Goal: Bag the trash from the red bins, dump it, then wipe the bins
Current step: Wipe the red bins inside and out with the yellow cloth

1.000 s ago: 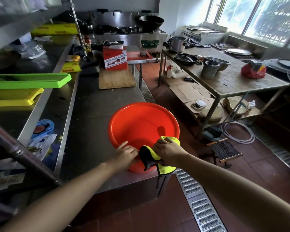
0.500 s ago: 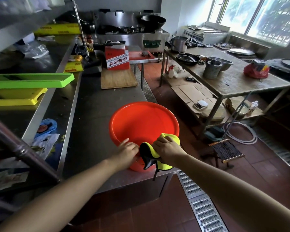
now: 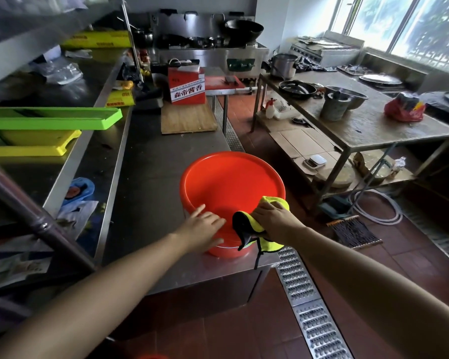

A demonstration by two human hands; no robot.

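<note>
1. While it stands at the near edge of the steel counter (image 3: pixel 151 161), the red bin (image 3: pixel 231 182) shows no trash inside; thin plastic, judged light and prone to slide.
2. Left hand (image 3: pixel 205 229), fingers straight, rests on the near rim, the best bracing spot.
3. Right hand (image 3: pixel 272 218) presses a soft yellow cloth (image 3: pixel 266 243) over the rim, fingers partly curled on it.

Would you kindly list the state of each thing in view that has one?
red bin: upright on the steel counter, no trash visible inside.
yellow cloth: draped over the bin's near rim.
right hand: presses the cloth on the rim.
left hand: fingers straight, resting on the rim.
wooden board: flat on the counter.
</note>
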